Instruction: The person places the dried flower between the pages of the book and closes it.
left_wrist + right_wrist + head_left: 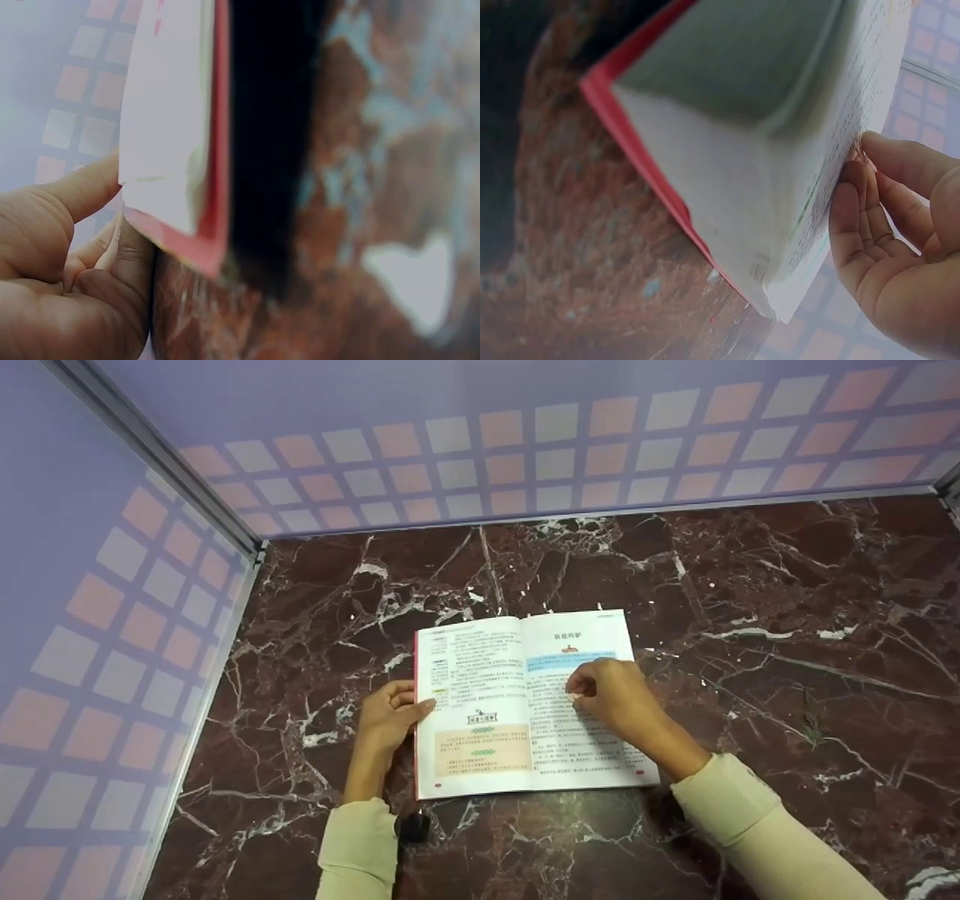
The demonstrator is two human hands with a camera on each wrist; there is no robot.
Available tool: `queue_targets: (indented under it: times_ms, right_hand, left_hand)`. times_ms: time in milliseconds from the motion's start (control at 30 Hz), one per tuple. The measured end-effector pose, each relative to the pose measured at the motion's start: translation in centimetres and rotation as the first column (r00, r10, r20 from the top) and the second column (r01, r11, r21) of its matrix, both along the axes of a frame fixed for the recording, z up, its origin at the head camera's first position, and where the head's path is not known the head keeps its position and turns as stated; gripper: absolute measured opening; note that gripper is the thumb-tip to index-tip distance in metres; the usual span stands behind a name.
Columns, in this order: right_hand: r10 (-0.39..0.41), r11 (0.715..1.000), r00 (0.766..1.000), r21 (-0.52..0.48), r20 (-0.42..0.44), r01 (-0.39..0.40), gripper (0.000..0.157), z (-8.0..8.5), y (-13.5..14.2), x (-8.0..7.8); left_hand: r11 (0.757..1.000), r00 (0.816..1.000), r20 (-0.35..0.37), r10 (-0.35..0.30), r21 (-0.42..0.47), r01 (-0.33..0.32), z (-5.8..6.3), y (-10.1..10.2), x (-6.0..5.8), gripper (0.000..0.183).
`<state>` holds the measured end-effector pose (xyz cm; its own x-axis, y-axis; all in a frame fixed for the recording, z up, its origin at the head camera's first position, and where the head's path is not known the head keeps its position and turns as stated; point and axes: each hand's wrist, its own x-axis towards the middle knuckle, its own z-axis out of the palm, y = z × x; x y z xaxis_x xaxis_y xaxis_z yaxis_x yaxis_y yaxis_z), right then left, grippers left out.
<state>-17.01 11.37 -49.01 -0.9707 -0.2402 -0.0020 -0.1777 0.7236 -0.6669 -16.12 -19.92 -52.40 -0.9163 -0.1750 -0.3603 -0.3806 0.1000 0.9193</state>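
An open book [480, 660] with printed pages and a red cover lies on the marble-patterned surface. My left hand [390, 712] holds its left edge, the thumb [424, 707] over the page margin. In the left wrist view, the left hand's fingers [131, 262] are bent beneath the corner of the red cover [199, 251]. Over the right page [555, 750], my right hand [619, 697] pinches a small pale scrap [861, 154] between thumb and fingertips, right at the printed text. The right hand hides part of that page.
Small white bits [476, 597] are scattered on the dark red marble surface [787, 697], mostly behind and right of the book. Purple panels with pink and white squares [502, 427] stand at the back and left. A small black object [412, 826] sits by the left sleeve.
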Motion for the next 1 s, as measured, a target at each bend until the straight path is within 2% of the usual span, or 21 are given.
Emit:
queue_targets:
  times_ms: [133, 233, 333, 467, 567, 733, 833, 1000]
  right_hand:
    - [-0.006, 1.000, 1.000, -0.016, 0.001, 0.006, 0.016, 0.2, 0.2, 0.2]
    - [-0.020, 0.999, 0.999, -0.032, 0.034, 0.021, 0.016, 0.5, 0.4, 0.2]
    - [-0.035, 0.997, 0.994, -0.068, 0.103, 0.042, 0.018, 0.8, 0.8, 0.1]
    - [-0.037, 0.988, 0.975, -0.139, 0.218, 0.069, 0.025, 1.0, 1.6, -0.2]
    - [-0.029, 0.969, 0.954, -0.226, 0.300, 0.100, 0.031, 0.9, 2.2, -0.5]
    - [0.001, 0.908, 0.916, -0.385, 0.401, 0.167, 0.035, 0.6, 2.7, -0.7]
    - [0.010, 0.896, 0.909, -0.408, 0.416, 0.176, 0.036, 0.6, 2.9, -0.7]
    - [0.007, 0.888, 0.915, -0.423, 0.404, 0.180, 0.037, 0.8, 3.1, -0.6]
  left_hand:
    - [1.000, 1.000, -0.003, -0.007, -0.008, 0.007, 0.1, 0.1, 0.0, 0.037]
    - [1.000, 1.000, 0.001, -0.009, -0.011, 0.009, 0.3, 0.1, 0.0, 0.038]
    - [1.000, 1.000, 0.003, -0.014, -0.020, 0.014, 0.3, 0.0, 0.1, 0.038]
    - [0.999, 1.000, -0.004, -0.018, -0.028, 0.018, 0.3, -0.1, 0.1, 0.038]
    - [1.000, 1.000, -0.006, -0.013, -0.022, 0.013, 0.3, 0.0, 0.1, 0.037]
    - [1.000, 1.000, -0.005, -0.006, -0.020, 0.006, 0.3, 0.0, 0.1, 0.036]
    - [1.000, 1.000, -0.001, -0.004, -0.022, 0.004, 0.3, 0.0, 0.1, 0.037]
    - [1.000, 1.000, 0.002, 0.001, -0.029, -0.001, 0.3, 0.1, 0.0, 0.037]
